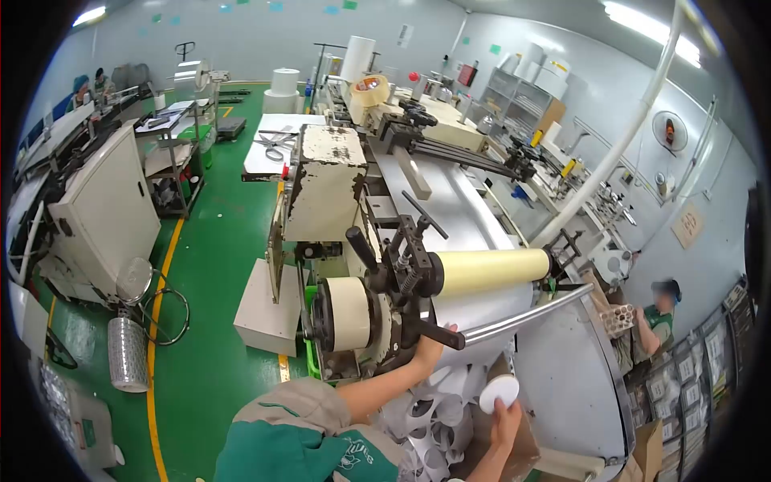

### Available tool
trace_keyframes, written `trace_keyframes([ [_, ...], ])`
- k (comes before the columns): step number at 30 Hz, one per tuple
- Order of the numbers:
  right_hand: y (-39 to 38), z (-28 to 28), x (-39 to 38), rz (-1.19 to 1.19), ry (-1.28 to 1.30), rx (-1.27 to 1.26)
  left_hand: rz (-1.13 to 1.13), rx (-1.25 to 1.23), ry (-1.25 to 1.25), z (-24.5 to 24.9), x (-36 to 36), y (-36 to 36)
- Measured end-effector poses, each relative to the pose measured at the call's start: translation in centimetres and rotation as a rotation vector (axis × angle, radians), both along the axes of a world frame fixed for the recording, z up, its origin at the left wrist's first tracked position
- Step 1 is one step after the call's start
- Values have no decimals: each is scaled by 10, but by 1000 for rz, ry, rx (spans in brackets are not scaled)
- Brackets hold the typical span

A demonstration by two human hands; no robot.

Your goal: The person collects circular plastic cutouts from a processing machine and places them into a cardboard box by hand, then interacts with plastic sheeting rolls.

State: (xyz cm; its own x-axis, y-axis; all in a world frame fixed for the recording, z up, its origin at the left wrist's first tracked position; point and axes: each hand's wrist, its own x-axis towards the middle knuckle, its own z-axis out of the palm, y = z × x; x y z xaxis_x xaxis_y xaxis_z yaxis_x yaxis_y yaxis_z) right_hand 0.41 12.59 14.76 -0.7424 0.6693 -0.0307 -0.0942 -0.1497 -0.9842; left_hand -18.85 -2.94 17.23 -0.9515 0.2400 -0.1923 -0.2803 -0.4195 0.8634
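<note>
My right hand [506,419] grips a white round disc [499,394] by its lower edge, thumb on its face. My left hand [431,347] reaches in beneath the metal bar [526,315] at the machine's front. Most of its fingers are hidden there, so its grip cannot be made out. A heap of white scrap web with round holes [426,430] lies below both hands, partly in a cardboard box [518,446]. Above the bar is a pale yellow roller [491,270], with a silvery sheet [442,197] running behind it.
Black handles and a clamp [409,261] jut out by the roller. Scissors [275,149] lie on a white side table [255,165]. A white cabinet [104,217] stands left across the green floor [209,321]. At right, a co-worker [660,321] holds a bundle of tubes [617,320].
</note>
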Motion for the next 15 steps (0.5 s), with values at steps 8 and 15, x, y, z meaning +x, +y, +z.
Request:
trace_keyframes([
  [8,-32,54,-117,300,-29,361,-126,403,2,-62,-1,26],
  [15,-16,7,-78,5,146,-23,-399,377,-211,-36,-5,-3],
])
